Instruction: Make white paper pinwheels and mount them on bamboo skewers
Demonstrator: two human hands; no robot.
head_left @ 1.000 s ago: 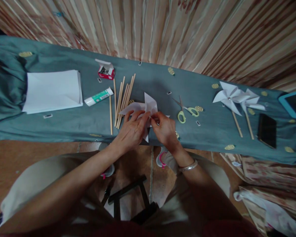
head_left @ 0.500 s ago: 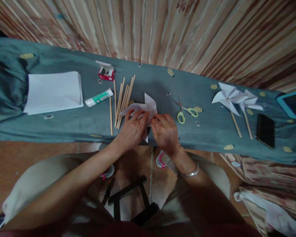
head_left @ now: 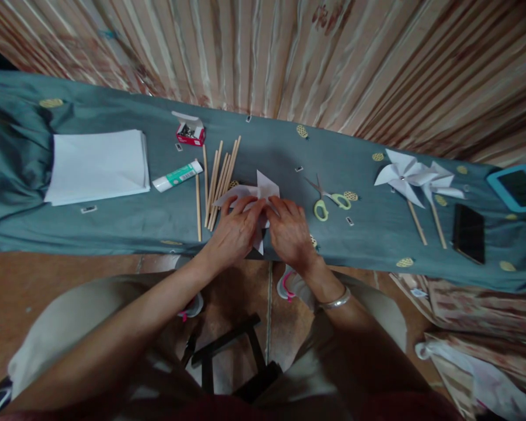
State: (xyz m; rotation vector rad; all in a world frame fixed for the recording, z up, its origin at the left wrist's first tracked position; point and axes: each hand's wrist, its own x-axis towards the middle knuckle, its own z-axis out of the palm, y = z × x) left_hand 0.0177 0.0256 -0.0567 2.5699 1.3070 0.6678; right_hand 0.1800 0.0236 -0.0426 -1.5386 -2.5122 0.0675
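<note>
Both of my hands meet over a white paper pinwheel near the table's front edge. My left hand has its fingers bent and closed on the pinwheel's left side and centre. From the right, my right hand presses its fingertips at the same centre, which the fingers hide. Pale wooden sticks lie just left of the pinwheel. To the right rest scissors with green handles, blades slightly apart.
On the cloth-covered table lie a paper stack, a glue stick and a red box of small metal pieces. Further right are two finished pinwheels, a black phone and a blue-framed device.
My right hand has turned slightly, its fingers now flatter and nearer the pinwheel's centre. My left hand stays on the paper. The view has shifted a little.
</note>
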